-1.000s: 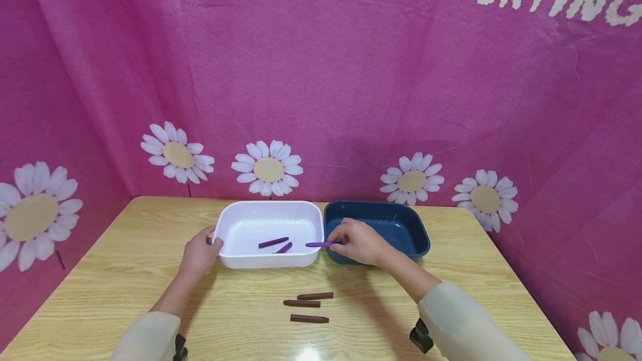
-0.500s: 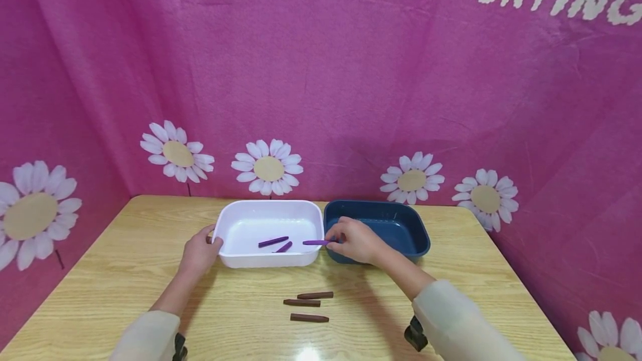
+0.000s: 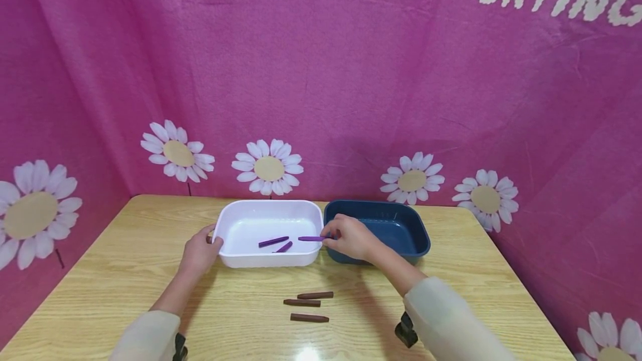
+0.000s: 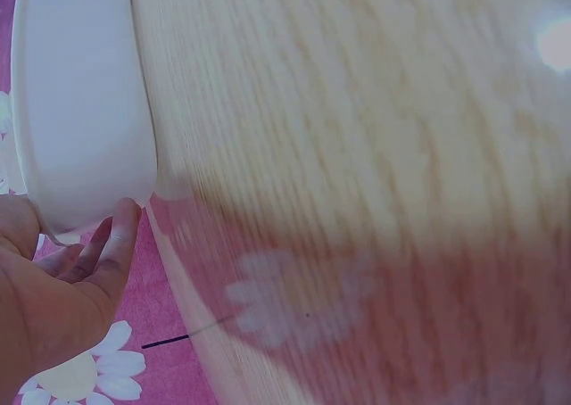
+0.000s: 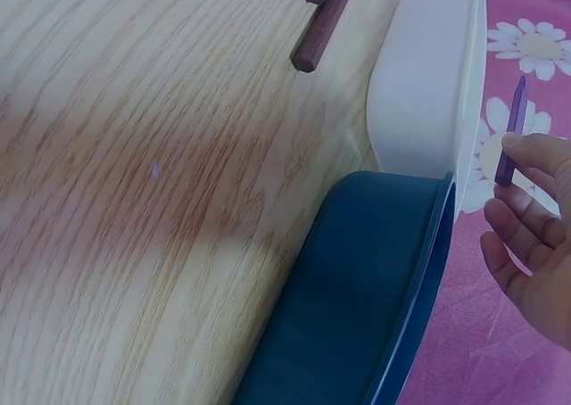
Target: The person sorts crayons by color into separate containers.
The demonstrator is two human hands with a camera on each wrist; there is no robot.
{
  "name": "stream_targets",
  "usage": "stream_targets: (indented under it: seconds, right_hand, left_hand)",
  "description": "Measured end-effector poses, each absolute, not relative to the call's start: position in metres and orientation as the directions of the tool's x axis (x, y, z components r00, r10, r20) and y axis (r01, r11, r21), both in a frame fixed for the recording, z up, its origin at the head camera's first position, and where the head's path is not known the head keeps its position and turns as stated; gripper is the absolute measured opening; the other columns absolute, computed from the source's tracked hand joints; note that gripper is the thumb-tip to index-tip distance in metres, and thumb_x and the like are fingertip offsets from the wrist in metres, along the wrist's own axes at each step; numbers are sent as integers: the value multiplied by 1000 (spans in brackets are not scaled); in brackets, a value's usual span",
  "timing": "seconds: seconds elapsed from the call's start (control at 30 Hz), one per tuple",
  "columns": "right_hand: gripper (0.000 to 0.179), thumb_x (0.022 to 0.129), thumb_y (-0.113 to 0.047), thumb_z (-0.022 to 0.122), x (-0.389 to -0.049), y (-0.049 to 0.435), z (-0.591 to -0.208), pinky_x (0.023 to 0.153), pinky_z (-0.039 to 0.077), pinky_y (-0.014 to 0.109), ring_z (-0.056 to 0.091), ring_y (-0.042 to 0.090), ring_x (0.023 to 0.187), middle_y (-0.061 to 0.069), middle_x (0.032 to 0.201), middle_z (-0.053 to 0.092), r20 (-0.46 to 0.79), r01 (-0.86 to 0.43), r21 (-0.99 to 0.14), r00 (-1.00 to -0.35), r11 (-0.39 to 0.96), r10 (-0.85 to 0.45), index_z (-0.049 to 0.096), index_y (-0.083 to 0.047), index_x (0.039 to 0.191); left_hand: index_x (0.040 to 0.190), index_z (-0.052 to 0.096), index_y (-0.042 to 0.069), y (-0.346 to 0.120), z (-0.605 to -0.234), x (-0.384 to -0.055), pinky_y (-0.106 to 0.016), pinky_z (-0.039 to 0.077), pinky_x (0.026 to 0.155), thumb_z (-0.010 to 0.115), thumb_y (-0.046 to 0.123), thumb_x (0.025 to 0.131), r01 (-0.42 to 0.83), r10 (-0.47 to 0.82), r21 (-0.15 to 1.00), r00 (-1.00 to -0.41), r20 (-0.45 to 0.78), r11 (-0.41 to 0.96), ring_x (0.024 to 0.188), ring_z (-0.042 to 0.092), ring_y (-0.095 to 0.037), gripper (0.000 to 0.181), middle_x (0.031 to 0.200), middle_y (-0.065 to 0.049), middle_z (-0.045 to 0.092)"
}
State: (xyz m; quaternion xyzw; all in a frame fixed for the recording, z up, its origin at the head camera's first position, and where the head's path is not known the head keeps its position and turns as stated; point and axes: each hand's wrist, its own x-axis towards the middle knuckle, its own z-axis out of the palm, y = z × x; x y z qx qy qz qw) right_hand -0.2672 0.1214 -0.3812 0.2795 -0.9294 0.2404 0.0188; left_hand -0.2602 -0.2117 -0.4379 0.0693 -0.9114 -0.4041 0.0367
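I saw the left hand (image 3: 199, 252) clasping the white tub (image 3: 268, 261) by its left end. Two purple crayons (image 3: 273, 242) lay inside, three brown crayons (image 3: 309, 318) on the table (image 3: 241, 311). A third purple crayon (image 3: 310, 238) poked over the tub's right side, pinched between the right hand's (image 3: 351, 237) thumb and fingers, near the blue tub (image 3: 422, 235).
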Motion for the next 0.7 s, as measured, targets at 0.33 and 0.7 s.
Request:
stream_targets:
  seconds: [0.33, 0.7]
  right_hand:
    - [14, 81, -16, 70, -271, 117, -382, 54, 36, 19, 43, 8, 64, 5, 77, 55, 185, -533, -442, -841, 722, -508, 74, -10, 94]
    - [16, 82, -17, 70, -274, 109, -379, 55, 37, 19, 44, 10, 66, 2, 76, 54, 179, -534, -434, -841, 726, -511, 73, -9, 96]
  left_hand:
    - [136, 40, -7, -212, -437, -260, -26, 41, 61, 46, 14, 88, -99, -158, 739, -987, 10, 666, 80, 53, -27, 53, 94, -22, 58]
    - [136, 39, -8, -211, -437, -259, -27, 42, 61, 46, 14, 88, -101, -156, 746, -988, 4, 659, 81, 54, -28, 53, 97, -24, 59]
